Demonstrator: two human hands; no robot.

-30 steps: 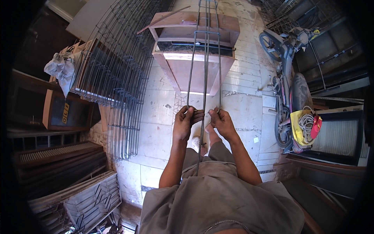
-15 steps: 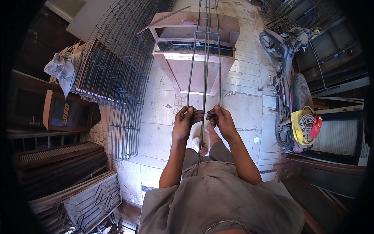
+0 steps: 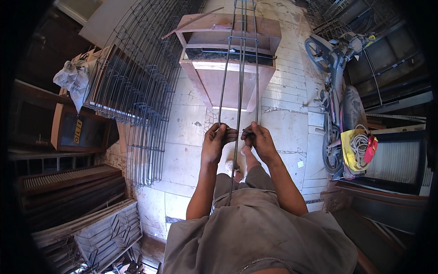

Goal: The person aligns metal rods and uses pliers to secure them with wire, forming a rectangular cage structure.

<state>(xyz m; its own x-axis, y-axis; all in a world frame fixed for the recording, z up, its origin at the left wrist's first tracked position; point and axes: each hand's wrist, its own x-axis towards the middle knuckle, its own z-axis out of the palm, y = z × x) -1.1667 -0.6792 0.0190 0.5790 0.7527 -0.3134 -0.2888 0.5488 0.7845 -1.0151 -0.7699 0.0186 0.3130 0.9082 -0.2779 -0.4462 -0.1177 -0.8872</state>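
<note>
Gripping the long metal rods (image 3: 239,91) at the picture's middle, the left hand (image 3: 215,142) and right hand (image 3: 258,140) are held close together (rods run toward twelve o'clock, over a wooden stand (image 3: 228,55)).

- We see a cage of long, thin steel rods (image 3: 240,68), dark grey, running straight away from us across a wooden bench, bound by a rectangular wire tie near the far end.
- We see a second rectangular wire tie (image 3: 238,131), held at the near end between both hands, level across the rods.
</note>
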